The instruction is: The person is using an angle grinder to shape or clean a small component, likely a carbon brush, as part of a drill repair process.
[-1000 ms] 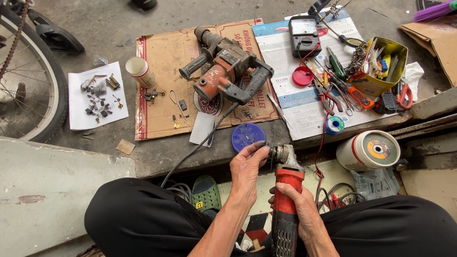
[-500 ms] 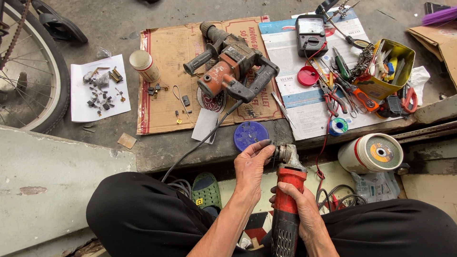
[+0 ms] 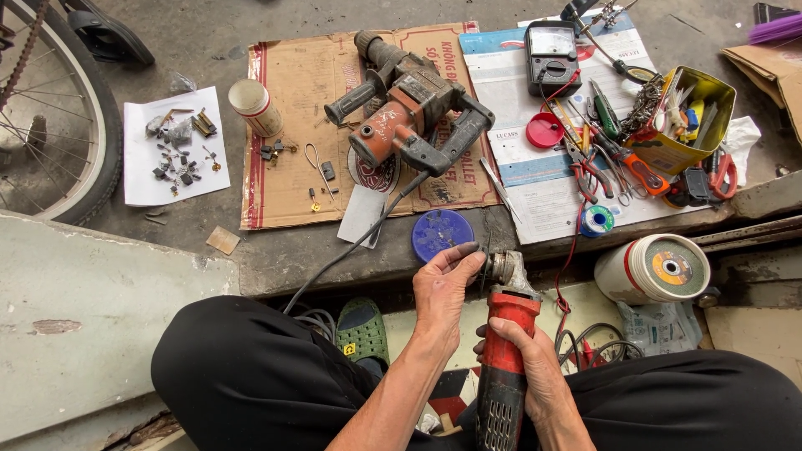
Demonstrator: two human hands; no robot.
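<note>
Lower centre of frame: my right hand (image 3: 525,355) has its grip closed around the red body of the angle grinder (image 3: 505,351), held over my lap. My left hand (image 3: 447,280) pinches at the grinder's metal head (image 3: 504,269), fingertips closed on it. Risk: fingers sit at the spindle; a bumped switch could catch them. The blue disc (image 3: 441,235) lies just beyond on the concrete ledge (image 3: 276,259), near its edge, and could be knocked off.

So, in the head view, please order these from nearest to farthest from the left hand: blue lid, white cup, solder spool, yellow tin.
Measured from the left hand:
1. Blue lid, just above the fingertips.
2. Solder spool, to the right on the paper.
3. White cup, upper left on the cardboard.
4. Yellow tin, far upper right.
</note>
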